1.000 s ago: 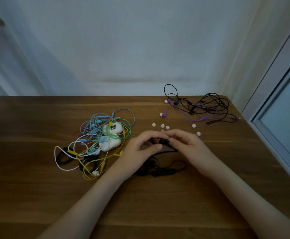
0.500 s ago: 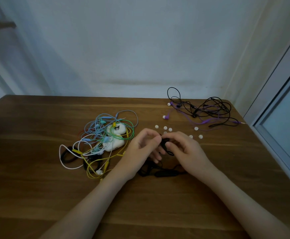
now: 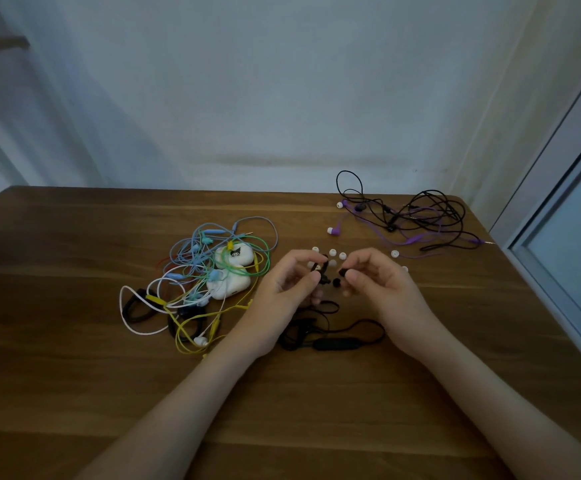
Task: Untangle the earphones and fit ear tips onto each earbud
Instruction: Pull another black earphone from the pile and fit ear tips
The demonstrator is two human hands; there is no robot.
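The black wired earphones point(image 3: 337, 344) lay under the hands, which had just parted: the left hand point(image 3: 282, 296) pinched the black earbud point(image 3: 321, 271), the right hand point(image 3: 382, 289) a small black ear tip point(image 3: 343, 271), probably ready for fitting.

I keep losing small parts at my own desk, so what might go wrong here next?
1. The right hand pinches a small black piece, probably an ear tip, at its fingertips. A slip could drop it onto the dark table among the white ear tips.
2. The left hand holds the black earbud while its cable lies in loose loops by the inline remote. Pulling up might tighten them into a knot.
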